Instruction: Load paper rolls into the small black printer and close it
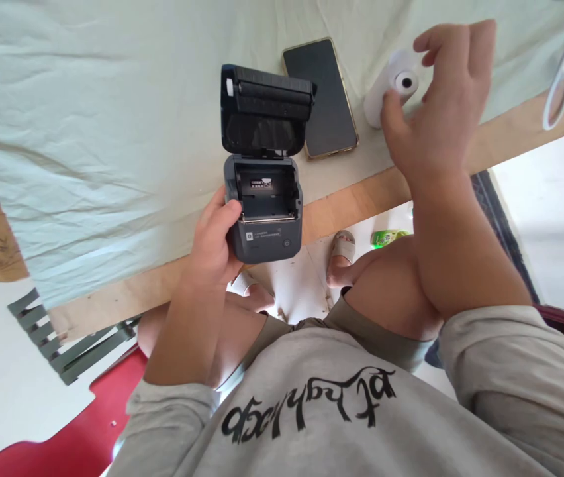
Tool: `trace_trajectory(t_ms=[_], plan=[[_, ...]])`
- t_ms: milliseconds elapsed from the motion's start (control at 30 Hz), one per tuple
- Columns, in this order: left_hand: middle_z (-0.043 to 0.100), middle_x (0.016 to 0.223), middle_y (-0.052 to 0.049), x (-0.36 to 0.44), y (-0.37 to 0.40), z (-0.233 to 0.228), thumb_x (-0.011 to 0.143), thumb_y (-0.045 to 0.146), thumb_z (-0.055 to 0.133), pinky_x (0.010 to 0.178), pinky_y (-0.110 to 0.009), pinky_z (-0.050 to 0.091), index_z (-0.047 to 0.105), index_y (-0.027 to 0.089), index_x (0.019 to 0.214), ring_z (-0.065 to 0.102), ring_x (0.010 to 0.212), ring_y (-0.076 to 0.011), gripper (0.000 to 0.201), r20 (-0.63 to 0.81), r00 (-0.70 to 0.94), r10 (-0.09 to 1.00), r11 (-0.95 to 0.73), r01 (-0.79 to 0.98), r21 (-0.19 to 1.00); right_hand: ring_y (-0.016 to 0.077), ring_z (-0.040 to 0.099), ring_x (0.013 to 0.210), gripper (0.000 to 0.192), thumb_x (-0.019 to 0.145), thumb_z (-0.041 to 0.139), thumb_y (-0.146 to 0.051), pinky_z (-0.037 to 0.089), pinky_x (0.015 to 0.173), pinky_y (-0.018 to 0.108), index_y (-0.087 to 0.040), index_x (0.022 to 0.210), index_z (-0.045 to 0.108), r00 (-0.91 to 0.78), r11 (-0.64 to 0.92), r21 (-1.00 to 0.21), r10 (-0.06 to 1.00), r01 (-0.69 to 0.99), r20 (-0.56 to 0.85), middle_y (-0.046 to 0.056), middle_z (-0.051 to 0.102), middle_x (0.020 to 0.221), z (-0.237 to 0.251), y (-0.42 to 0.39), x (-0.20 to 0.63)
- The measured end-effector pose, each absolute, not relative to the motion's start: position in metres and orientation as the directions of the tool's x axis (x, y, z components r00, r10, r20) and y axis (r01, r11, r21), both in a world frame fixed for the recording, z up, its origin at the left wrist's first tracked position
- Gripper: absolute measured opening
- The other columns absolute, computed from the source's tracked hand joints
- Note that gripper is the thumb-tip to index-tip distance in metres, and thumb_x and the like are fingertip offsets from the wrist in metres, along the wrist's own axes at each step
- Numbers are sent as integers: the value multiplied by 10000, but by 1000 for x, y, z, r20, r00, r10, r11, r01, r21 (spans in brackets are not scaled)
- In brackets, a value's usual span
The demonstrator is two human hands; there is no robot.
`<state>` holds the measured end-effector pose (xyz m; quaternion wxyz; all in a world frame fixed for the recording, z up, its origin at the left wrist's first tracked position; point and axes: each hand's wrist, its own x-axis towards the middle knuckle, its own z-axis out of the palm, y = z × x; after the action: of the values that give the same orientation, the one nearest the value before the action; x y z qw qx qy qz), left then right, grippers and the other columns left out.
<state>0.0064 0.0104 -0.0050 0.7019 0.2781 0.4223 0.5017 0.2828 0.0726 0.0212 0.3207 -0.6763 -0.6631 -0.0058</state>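
Printer open in one hand, other hand over the paper roll.

My left hand (215, 242) is wrapped around the side of the little dark printer (263, 205), holding it just past the near edge of the bed (88, 152), probably so the open bay faces me. Its lid (265, 109) is flipped up and leans away from me, and the empty paper bay looks straight up. The printer's long side runs away from me, lid hinge at the far end, button end nearest my lap. My right hand (435, 112) hangs open with fingers spread, gripping nothing, right over the white paper roll (392, 89). The roll lies on its side near the bed's near edge, core hole pointing back at me. A phone (320, 97) lies face up between roll and lid.
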Motion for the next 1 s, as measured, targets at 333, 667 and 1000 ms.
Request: trace_trajectory(t_ms=[333,667,1000], plan=[[791,854,-11,6,10,-6,832,345,729,507,-245,505,777,198,997,696,680,-147,226,-312,152,938,346,-502,793,305,525,1134,305,827,622,-183,382,1034,446,-224,1128,591,219,-53,-531,942,845,254,185,552,1255,13,84,286],[788,834,-19,6,11,-2,777,377,773,520,-271,535,751,192,1016,723,677,-175,303,-375,140,916,395,-462,794,170,510,847,412,784,654,-190,421,795,338,-302,1177,605,238,99,-851,938,515,253,19,598,1018,-2,83,289],[786,873,-33,6,12,-3,792,403,752,601,-303,576,750,192,1014,713,716,-185,306,-370,129,920,387,-445,807,139,607,872,256,710,703,-260,532,707,259,-267,938,586,99,-258,-855,937,-451,-335,-20,622,931,13,69,265]])
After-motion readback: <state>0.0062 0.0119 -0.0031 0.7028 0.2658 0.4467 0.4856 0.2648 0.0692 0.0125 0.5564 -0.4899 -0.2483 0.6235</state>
